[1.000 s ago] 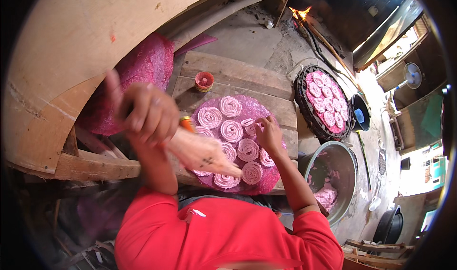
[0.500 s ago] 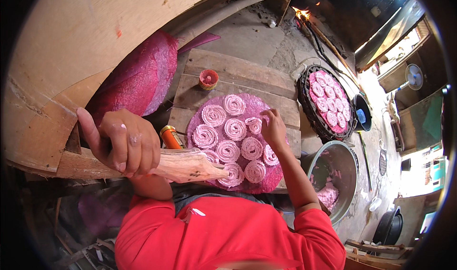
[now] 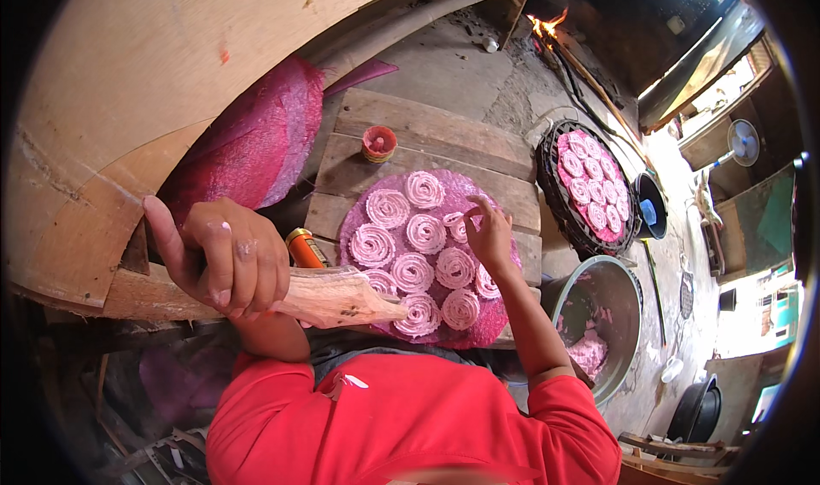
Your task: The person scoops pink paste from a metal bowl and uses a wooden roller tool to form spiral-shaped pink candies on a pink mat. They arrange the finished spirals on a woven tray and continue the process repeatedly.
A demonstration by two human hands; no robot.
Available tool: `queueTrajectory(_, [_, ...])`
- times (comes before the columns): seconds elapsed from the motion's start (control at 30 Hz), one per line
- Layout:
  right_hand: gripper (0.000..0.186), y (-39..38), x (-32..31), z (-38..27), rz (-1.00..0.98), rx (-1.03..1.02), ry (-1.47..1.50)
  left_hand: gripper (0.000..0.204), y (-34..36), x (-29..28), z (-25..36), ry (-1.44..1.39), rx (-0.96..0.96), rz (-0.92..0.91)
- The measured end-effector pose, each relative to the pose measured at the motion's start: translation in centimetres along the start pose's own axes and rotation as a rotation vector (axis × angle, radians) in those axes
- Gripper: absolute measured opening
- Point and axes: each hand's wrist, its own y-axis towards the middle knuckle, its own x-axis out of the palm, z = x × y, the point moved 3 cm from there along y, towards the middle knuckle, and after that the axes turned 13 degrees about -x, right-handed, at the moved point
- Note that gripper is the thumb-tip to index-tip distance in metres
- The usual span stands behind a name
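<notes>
My left hand (image 3: 232, 258) is closed round a thick, pale wooden bar (image 3: 329, 299), its thumb sticking out. Over the far right part of a round pink mesh sheet (image 3: 352, 210), my right hand (image 3: 490, 235) has its fingers curled in a pinch. Whatever lies between those fingertips is too small to make out. Just left of them is a small, narrow pink dough coil (image 3: 457, 227), partly covered by the hand. Several larger pink dough spirals (image 3: 412, 272) lie on the sheet, and the bar's end overlaps the nearest ones.
The sheet lies on a plank table (image 3: 427, 130) with a red cup-shaped mould (image 3: 378, 145) and an orange can (image 3: 306, 247). To the right stand a large basin (image 3: 634, 293) with pink dough and a black rack (image 3: 555, 216) of spirals. A fire (image 3: 547, 25) burns at the back.
My right hand has shifted slightly, with its fingers bent differently beside the small coil. My left hand keeps its hold on the bar. The whole view has moved a little.
</notes>
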Motion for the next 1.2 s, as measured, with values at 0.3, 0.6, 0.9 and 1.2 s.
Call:
queueTrajectory(0.3, [0.041,-0.4,-0.4,0.1,0.023,0.213,0.677,0.085,-0.4,-0.3,-0.2,-0.012,0.017,0.004])
queueTrajectory(0.6, [0.043,-4.1,0.1,0.7,-0.062,0.333,0.456,0.087,-0.6,-0.4,-0.6,-0.038,0.003,0.01])
queueTrajectory(0.9, [0.049,-4.5,0.6,0.7,-0.059,0.223,0.174,0.087,0.1,0.1,-1.0,-0.047,-0.006,0.011])
queueTrajectory(1.2, [0.056,-4.7,-5.4,-7.8,-0.14,-0.084,0.802,0.075,1.4,-1.3,-2.7,-0.191,0.085,0.247])
